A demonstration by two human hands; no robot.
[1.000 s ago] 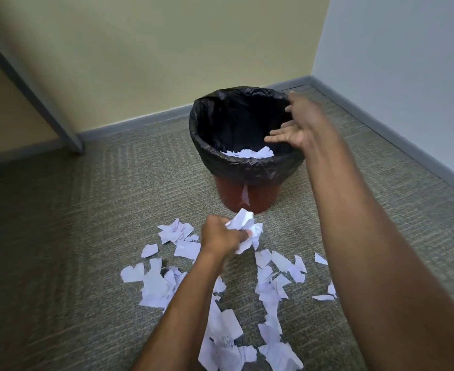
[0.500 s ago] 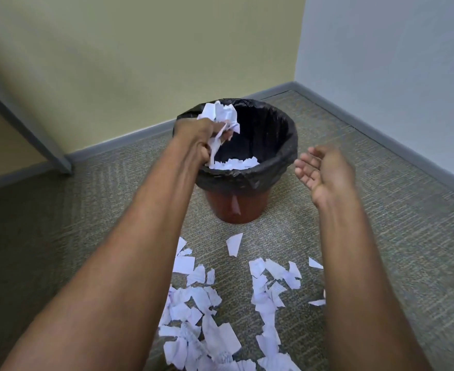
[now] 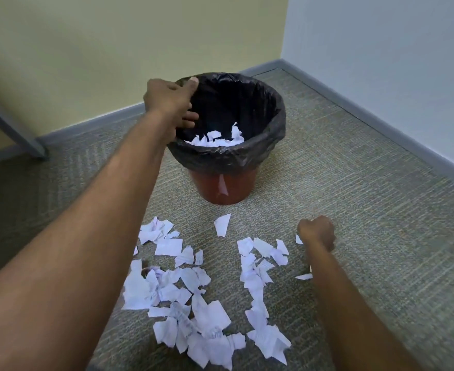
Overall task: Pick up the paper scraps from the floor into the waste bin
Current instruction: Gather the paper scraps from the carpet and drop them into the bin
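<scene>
Maybe tips black-lined red plastic waste bin [image 3: 242, 183] with loose, empty left hand [image 3: 171, 103] fingers [image 3: 189, 119] at rim. Cannot tell contents of curled right hand [image 3: 317, 232] by white paper scraps [image 3: 167, 246].

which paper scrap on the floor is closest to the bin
The lone pointed scrap lying by itself just in front of the waste bin; the other floor scraps sit in clusters farther back from it.

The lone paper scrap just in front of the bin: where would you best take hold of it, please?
Probably from above, pinching its narrow lower end: the scrap lies flat on the carpet, apart from the piles, so nothing crowds it.
</scene>
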